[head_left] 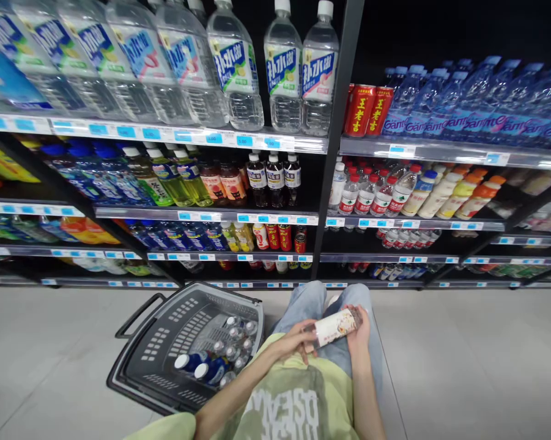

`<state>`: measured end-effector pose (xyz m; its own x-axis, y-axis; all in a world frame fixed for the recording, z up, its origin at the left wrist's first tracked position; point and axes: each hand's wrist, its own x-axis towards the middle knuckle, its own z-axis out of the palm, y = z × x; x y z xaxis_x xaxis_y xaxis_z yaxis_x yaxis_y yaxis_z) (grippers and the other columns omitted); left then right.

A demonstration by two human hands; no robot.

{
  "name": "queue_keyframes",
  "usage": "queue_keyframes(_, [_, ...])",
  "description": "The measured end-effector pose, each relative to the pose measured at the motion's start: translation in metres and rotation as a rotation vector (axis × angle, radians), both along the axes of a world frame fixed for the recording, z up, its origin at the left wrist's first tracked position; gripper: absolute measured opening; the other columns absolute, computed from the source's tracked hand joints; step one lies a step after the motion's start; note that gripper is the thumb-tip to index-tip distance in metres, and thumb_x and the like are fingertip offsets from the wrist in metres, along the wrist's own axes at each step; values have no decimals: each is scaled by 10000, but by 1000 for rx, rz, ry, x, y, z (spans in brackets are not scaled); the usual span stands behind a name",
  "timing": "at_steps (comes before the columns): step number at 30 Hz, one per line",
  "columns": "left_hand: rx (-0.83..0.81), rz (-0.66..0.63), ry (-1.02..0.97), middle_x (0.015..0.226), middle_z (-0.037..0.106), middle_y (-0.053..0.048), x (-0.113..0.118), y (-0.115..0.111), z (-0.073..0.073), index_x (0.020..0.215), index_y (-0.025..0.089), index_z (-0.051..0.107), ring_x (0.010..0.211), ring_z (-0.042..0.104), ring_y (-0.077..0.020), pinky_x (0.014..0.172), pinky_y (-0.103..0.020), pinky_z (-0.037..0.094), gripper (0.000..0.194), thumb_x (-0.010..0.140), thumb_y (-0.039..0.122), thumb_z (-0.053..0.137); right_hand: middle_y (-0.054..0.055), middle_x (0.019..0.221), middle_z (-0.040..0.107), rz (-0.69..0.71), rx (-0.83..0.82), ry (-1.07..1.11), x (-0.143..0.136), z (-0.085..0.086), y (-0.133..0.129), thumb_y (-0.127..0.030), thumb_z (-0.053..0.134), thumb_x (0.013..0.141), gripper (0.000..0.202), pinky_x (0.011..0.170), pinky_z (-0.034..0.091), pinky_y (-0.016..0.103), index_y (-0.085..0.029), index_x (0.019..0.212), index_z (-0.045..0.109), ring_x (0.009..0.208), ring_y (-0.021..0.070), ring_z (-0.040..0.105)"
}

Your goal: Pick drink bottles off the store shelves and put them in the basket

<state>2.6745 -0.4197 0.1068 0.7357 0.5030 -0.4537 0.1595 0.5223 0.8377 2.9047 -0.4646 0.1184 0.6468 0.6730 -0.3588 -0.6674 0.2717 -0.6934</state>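
A bottle (pixel 334 327) with a white label and brownish clear ends lies tilted across my lap, held between both hands. My left hand (pixel 299 340) grips its left end, fingers curled around it. At its right end, my right hand (pixel 361 325) wraps round the bottle from the outer side. My fingers partly cover both ends, so the cap cannot be made out. Beside my left arm stands a grey shopping basket (pixel 165 311). Inside it are two dark blue bottles with white caps (pixel 213 369) and several clear bottles with white caps (pixel 232 352).
Black drink shelves (pixel 318 244) stand in front of me. Large water bottles (pixel 282 67) line the top left; red cans (pixel 376 111) and blue bottles (pixel 468 104) are top right. Dark-tea bottles (pixel 274 177) and red-capped bottles (pixel 367 192) sit lower. Pale floor tiles (pixel 463 360) extend right.
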Motion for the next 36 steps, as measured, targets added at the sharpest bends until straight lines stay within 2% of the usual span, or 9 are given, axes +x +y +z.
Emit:
queue_keyframes(3, [-165, -95, -24, 822, 767, -138, -2, 9, -8, 1060, 192, 807, 483, 546, -178, 432, -294, 382, 833, 727, 921, 582, -29, 719, 757, -11, -34, 126, 2, -5, -2, -374, 909, 607, 384, 760, 716, 389, -241, 827, 623, 718, 239, 810])
queue_keyframes(6, [-163, -121, -22, 764, 753, -176, -4, 13, -16, 756, 160, 774, 450, 464, -146, 423, -288, 296, 884, 762, 985, 458, -46, 669, 717, 11, -29, 182, 3, -10, -2, -342, 912, 638, 342, 737, 699, 361, -248, 782, 617, 706, 226, 796])
queue_keyframes(8, [-154, -112, -31, 733, 738, -169, -3, 12, -20, 691, 174, 737, 450, 456, -140, 434, -284, 292, 851, 772, 981, 481, -49, 655, 701, 29, -24, 185, 6, -13, -1, -351, 912, 664, 340, 709, 682, 344, -253, 749, 597, 694, 217, 785])
queue_keyframes(13, [-231, -19, -66, 701, 717, -133, 5, 11, -22, 809, 191, 721, 468, 486, -159, 436, -272, 320, 744, 754, 922, 594, -54, 659, 691, 15, -38, 168, 9, -15, -1, -363, 903, 700, 340, 698, 665, 351, -256, 741, 583, 700, 220, 780])
queue_keyframes(17, [-352, 113, -40, 697, 706, -110, 11, 9, -8, 948, 185, 702, 553, 604, -204, 508, -283, 482, 572, 804, 737, 658, -80, 640, 659, 12, -41, 152, 8, -8, -2, -351, 908, 720, 364, 733, 660, 335, -252, 766, 560, 705, 203, 778])
queue_keyframes(21, [-444, 167, -31, 767, 735, -110, 13, 7, 5, 1088, 158, 674, 646, 669, -211, 586, -263, 558, 493, 901, 607, 592, -74, 641, 665, -27, -86, 191, 7, -1, -1, -376, 891, 767, 360, 715, 641, 309, -243, 765, 557, 677, 181, 757])
queue_keyframes(26, [-459, 172, -40, 810, 746, -108, 14, 6, 7, 1172, 160, 640, 700, 704, -230, 624, -274, 585, 495, 924, 586, 597, -60, 661, 681, 15, -89, 232, 9, 3, -3, -415, 844, 808, 337, 721, 647, 328, -256, 785, 547, 695, 198, 768])
queue_keyframes(31, [-424, 149, -41, 826, 748, -100, 15, 6, 10, 1166, 176, 635, 713, 704, -229, 632, -279, 582, 498, 918, 608, 626, -92, 634, 634, -59, -51, 250, 8, 8, -4, -469, 819, 844, 362, 738, 651, 342, -277, 837, 513, 714, 202, 774])
queue_keyframes(36, [-319, 133, -39, 966, 774, -88, 12, 3, 17, 1286, 200, 641, 775, 732, -237, 685, -309, 584, 682, 769, 585, 863, -94, 632, 620, -30, -26, 196, 9, 7, -4, -486, 828, 835, 397, 752, 649, 334, -273, 813, 493, 704, 184, 758])
